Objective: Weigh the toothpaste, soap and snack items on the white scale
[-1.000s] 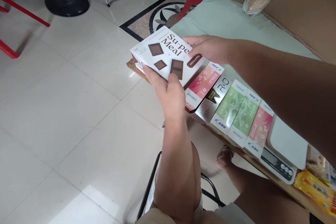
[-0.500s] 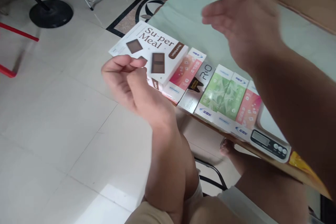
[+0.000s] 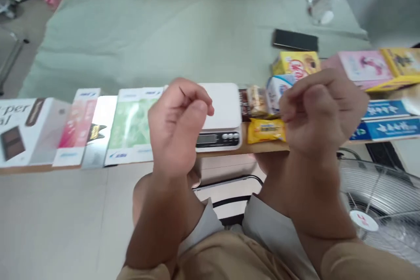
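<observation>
My left hand [image 3: 179,127] is raised above the table's front edge, its fingers curled in with the thumb against them. It shows nothing in its grasp and partly covers the white digital scale [image 3: 219,107] and the row of boxes. Farther right, my right hand [image 3: 323,111] is also curled closed and slightly blurred, with nothing visible in it. Behind and beside it are a yellow snack box [image 3: 295,62], a blue-and-white box [image 3: 277,89] and a yellow packet [image 3: 266,130]. Left of the scale stand green boxes [image 3: 129,122] and a red-pink box [image 3: 78,127].
A white biscuit box [image 3: 36,131] sits at the far left. Blue toothpaste-like boxes [image 3: 392,127] and a pink box [image 3: 365,65] are at right. A black phone [image 3: 295,40] and a clear bottle [image 3: 321,4] lie farther back. A fan [image 3: 380,201] stands at lower right.
The view has swung right and now faces the table squarely. My left hand has gone from near the biscuit box to before the scale. My right hand has curled from open to closed.
</observation>
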Available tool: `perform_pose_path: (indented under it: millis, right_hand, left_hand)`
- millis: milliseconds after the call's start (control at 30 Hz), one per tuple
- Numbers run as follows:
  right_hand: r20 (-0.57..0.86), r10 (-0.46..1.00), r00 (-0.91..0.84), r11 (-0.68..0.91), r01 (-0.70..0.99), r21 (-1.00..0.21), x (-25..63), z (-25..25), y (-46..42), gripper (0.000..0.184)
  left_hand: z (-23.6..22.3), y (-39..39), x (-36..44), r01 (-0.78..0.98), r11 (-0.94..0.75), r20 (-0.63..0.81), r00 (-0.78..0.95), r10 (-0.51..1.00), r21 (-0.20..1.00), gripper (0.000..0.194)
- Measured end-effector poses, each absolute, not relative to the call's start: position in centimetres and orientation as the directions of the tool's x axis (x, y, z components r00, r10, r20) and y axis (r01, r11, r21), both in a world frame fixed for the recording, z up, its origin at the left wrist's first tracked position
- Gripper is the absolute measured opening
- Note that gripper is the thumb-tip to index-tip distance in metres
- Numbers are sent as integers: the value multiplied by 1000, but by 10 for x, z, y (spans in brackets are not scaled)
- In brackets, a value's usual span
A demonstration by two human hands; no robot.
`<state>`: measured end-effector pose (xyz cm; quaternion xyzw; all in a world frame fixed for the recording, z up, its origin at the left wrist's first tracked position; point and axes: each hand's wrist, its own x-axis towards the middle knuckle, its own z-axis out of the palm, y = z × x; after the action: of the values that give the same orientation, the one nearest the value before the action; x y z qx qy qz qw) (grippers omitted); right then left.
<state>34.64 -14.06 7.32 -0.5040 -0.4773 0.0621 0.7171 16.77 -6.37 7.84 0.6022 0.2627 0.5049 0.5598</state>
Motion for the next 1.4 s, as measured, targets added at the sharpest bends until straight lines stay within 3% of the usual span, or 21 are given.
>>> perform_pose_path:
  millis: [133,267,367,500,567,700,800,900,1033,1200,1300,1400]
  right_hand:
    - [502,597,626,213,479,-852,401,91,-175,22]
    - [394,473,788,47,424,-904,457,90,-206,21]
    - [274,423,864,-70,333,-940,487,79,-218,15]
    - [91,476,875,-204,211,-956,504,67,-222,10]
    - [-5,513,858,-270,156,-950,505,66,-220,16]
    - [-159,560,813,-419,113,-901,503,73,-215,31]
    - [-253,575,778,-500,89,-861,504,75,-213,47]
    - [-281,587,759,-495,62,-867,506,70,-212,56]
    - [-226,599,768,-417,58,-907,505,61,-210,49]
    - [-231,626,745,-299,-45,-953,504,54,-210,45]
    - [-197,647,737,-224,-63,-973,504,50,-210,42]
    - [-217,627,748,-262,-60,-963,505,47,-209,42]
  left_hand:
    - [75,-96,225,-43,-269,237,617,751,962,10]
    - [87,-107,289,123,-388,165,759,629,913,6]
    - [96,-84,356,218,-511,183,761,622,832,6]
    - [87,-29,450,513,-564,70,697,714,648,26]
    - [77,-9,484,606,-571,-12,691,723,553,37]
    - [61,8,517,659,-634,-141,730,669,404,28]
    - [53,13,523,686,-644,-235,724,648,338,33]
    - [47,21,524,682,-635,-219,725,653,364,39]
    - [45,31,520,658,-587,-207,730,651,472,38]
    - [59,22,510,673,-546,-157,690,707,499,38]
    - [72,15,504,631,-474,-115,666,737,614,31]
    - [82,15,498,578,-379,-172,681,711,723,29]
